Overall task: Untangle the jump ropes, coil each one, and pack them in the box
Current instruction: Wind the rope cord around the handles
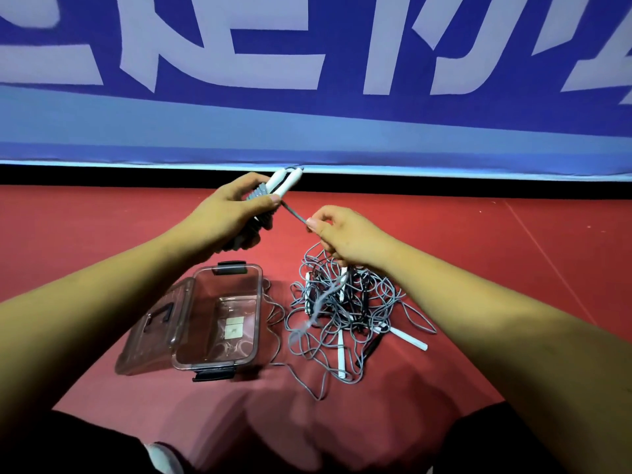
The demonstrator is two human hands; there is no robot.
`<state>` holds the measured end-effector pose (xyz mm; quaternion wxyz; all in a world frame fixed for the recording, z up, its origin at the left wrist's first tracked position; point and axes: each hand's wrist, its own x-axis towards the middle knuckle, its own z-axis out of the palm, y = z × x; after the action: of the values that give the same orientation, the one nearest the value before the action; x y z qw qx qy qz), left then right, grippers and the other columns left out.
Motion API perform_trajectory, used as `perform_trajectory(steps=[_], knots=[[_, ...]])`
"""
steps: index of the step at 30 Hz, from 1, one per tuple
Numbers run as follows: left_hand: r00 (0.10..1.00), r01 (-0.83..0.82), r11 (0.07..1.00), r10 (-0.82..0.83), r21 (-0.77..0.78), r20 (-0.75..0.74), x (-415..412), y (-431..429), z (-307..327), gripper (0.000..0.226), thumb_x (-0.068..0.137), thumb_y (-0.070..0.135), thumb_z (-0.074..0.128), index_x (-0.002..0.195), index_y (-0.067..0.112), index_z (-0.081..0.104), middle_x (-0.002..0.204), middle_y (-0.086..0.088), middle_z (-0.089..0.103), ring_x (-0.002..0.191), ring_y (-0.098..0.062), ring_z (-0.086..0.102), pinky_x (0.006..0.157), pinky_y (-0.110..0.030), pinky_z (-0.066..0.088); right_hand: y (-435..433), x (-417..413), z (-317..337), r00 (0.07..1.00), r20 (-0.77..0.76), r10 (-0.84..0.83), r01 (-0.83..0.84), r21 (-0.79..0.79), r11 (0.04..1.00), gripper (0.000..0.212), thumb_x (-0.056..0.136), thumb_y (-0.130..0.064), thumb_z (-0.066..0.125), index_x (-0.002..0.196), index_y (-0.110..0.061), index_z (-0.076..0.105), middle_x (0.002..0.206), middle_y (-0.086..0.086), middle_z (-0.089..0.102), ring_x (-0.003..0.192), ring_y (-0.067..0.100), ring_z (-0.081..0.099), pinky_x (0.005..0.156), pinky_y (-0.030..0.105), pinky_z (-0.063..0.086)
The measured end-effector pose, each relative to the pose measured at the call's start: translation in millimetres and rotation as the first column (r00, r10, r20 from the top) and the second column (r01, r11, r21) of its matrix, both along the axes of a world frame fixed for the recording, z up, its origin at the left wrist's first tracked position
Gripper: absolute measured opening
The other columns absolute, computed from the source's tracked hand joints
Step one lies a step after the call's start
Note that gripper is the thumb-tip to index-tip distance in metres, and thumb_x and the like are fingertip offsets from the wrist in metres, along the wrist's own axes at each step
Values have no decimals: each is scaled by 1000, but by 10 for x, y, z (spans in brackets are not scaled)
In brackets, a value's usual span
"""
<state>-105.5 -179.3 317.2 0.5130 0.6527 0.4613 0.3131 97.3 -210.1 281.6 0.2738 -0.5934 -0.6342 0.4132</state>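
Note:
My left hand [228, 209] grips a pair of white jump rope handles [284, 180] with grey cord wound around them. A short taut stretch of that grey cord [294, 215] runs from the handles to my right hand [345, 234], which pinches it between thumb and fingers. Below my right hand, a tangled pile of grey and black ropes [342, 319] with several white handles lies on the red floor. The clear plastic box [219, 323] stands open to the left of the pile, its lid folded out to the left.
A blue banner with large pale lettering [307, 80] stands along the far side, with a black strip beneath it. Red floor [513, 241] stretches to the right. One loose grey cord [273, 336] trails beside the box. My dark-clothed legs fill the bottom edge.

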Motion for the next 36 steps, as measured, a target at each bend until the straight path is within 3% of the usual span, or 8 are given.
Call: perform_trajectory(steps=[5, 10, 16, 20, 24, 30, 34, 36], knots=[[976, -25, 996, 44, 88, -214, -99, 159, -97, 20, 93, 26, 67, 105, 17, 54, 74, -9, 64, 44, -21, 51, 38, -18, 28, -18, -25, 95, 918, 393, 46, -164, 272, 948, 10, 90, -28, 65, 97, -22, 64, 82, -4, 59, 79, 21, 58, 68, 30, 44], [864, 138, 950, 22, 280, -502, -84, 178, -167, 28, 86, 28, 75, 99, 22, 51, 74, 0, 66, 53, -21, 68, 46, -24, 45, -68, -134, 260, 698, 708, -107, -358, 474, 804, 19, 97, -34, 48, 106, -26, 64, 98, 6, 68, 93, 34, 62, 72, 36, 44], [552, 463, 853, -65, 240, -831, -99, 81, -93, 15, 82, 34, 71, 87, 26, 59, 65, 7, 61, 59, -19, 59, 55, -26, 43, -68, -151, 362, 739, 674, -25, -377, 443, 813, 17, 91, -35, 58, 100, -26, 70, 91, -1, 71, 88, 28, 63, 69, 33, 47], [401, 603, 793, -206, 88, -893, -11, -49, -134, 39, 78, 61, 71, 79, 24, 57, 55, 9, 55, 53, -11, 54, 51, -22, 35, -59, -131, 383, 853, 497, 162, -357, 328, 875, 12, 79, -31, 75, 82, -19, 73, 74, -7, 70, 69, 8, 62, 64, 29, 50], [495, 620, 783, -346, 45, -797, 37, -139, -124, 43, 82, 55, 71, 67, 21, 51, 49, 5, 51, 46, -10, 45, 48, -21, 34, -38, -50, 418, 933, 276, 230, -301, 249, 921, 16, 71, -25, 84, 77, -13, 75, 67, 1, 69, 59, 3, 53, 58, 26, 42], [743, 600, 800, -550, 16, -381, -29, -158, -58, 19, 79, 48, 70, 76, 32, 61, 60, 4, 53, 53, -17, 50, 52, -26, 43, 4, 124, 326, 986, -9, 168, -167, 105, 980, 13, 80, -20, 77, 80, -9, 72, 61, 16, 52, 53, 21, 40, 51, 30, 33], [885, 459, 888, -454, 33, -103, -22, -163, -64, 24, 86, 34, 67, 100, 15, 63, 64, -8, 56, 47, -20, 48, 45, -23, 40, -2, 109, 190, 982, 23, 189, -190, 52, 980, 17, 94, -2, 54, 90, -6, 69, 54, 5, 50, 43, 13, 42, 45, 23, 34], [930, 367, 929, -366, 54, -22, -32, -145, -54, 33, 88, 29, 66, 113, 10, 54, 67, -15, 55, 51, -22, 47, 44, -23, 37, -23, 68, 156, 985, -7, 172, -172, 41, 984, 19, 99, -12, 52, 92, -11, 70, 53, 3, 46, 42, 12, 41, 41, 20, 36]])
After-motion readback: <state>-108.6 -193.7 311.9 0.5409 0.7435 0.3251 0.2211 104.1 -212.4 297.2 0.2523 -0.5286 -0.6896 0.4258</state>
